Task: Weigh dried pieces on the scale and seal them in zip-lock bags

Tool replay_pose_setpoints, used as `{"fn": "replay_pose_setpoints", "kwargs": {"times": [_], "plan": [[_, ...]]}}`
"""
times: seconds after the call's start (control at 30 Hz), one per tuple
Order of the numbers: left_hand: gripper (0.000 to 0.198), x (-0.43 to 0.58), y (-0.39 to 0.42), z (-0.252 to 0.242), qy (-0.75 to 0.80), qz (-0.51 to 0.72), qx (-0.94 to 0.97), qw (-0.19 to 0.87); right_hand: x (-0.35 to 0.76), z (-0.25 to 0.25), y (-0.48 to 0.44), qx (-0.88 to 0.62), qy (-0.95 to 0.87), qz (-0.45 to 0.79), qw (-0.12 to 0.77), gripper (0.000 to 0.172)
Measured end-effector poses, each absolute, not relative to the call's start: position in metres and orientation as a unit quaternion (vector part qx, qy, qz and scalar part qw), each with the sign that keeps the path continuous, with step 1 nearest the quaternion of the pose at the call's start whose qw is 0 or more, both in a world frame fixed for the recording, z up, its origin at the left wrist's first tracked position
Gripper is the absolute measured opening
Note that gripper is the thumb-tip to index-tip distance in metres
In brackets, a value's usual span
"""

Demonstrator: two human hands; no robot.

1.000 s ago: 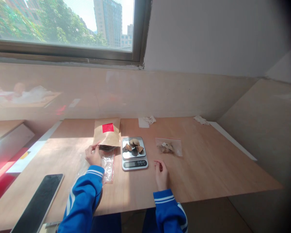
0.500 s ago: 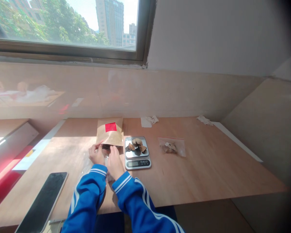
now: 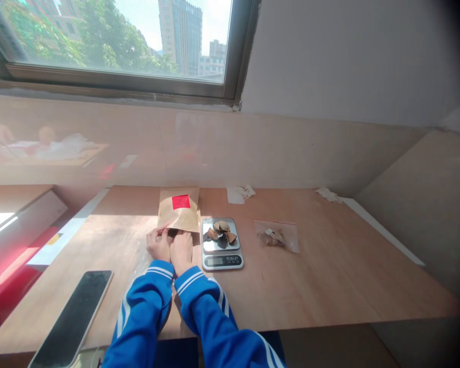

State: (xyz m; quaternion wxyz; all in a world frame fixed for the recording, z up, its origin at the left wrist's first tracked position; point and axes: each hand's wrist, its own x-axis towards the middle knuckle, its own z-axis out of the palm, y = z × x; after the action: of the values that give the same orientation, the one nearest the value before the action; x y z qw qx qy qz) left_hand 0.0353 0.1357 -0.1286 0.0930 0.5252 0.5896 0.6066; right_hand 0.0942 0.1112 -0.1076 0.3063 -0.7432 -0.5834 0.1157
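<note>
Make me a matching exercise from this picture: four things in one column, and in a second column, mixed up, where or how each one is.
Things:
1. kraft paper bag
2. digital kitchen scale
3. clear zip bag
4. smartphone

Places or states:
A. Lying dark screen up at lower left
B. Carrying brown pieces on its metal plate
C. Has the left hand and right hand at its lower edge
D. Lying right of the scale, small pieces inside

Pairs: 1-C, 2-B, 3-D, 4-A

The sleeves (image 3: 140,306) are bright blue with white stripes. The envelope (image 3: 178,217) is kraft brown with a red square. The scale (image 3: 222,245) is silver and black, the phone (image 3: 71,319) black edged in cream, the table (image 3: 329,271) tan.
</note>
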Motion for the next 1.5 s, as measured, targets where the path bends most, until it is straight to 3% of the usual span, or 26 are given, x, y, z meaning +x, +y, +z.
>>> {"fn": "replay_pose_setpoints", "kwargs": {"times": [1.0, 1.13, 1.27, 1.5], "plan": [[0.021, 0.038, 0.130, -0.118, 0.582, 0.618, 0.516, 0.113, 0.100, -0.108, 0.100, -0.741, -0.589, 0.084, 0.312, 0.032], [0.019, 0.038, 0.133, -0.121, 0.579, 0.619, 0.519, 0.113, 0.103, -0.105, 0.078, -0.711, -0.602, 0.068, 0.357, 0.026], [0.018, 0.037, 0.135, -0.123, 0.583, 0.617, 0.517, 0.106, 0.111, -0.104, 0.044, -0.705, -0.531, 0.069, 0.465, 0.018], [0.018, 0.037, 0.139, -0.127, 0.572, 0.623, 0.526, 0.093, 0.182, -0.095, -0.009, -0.648, -0.438, 0.093, 0.616, 0.021]]}}
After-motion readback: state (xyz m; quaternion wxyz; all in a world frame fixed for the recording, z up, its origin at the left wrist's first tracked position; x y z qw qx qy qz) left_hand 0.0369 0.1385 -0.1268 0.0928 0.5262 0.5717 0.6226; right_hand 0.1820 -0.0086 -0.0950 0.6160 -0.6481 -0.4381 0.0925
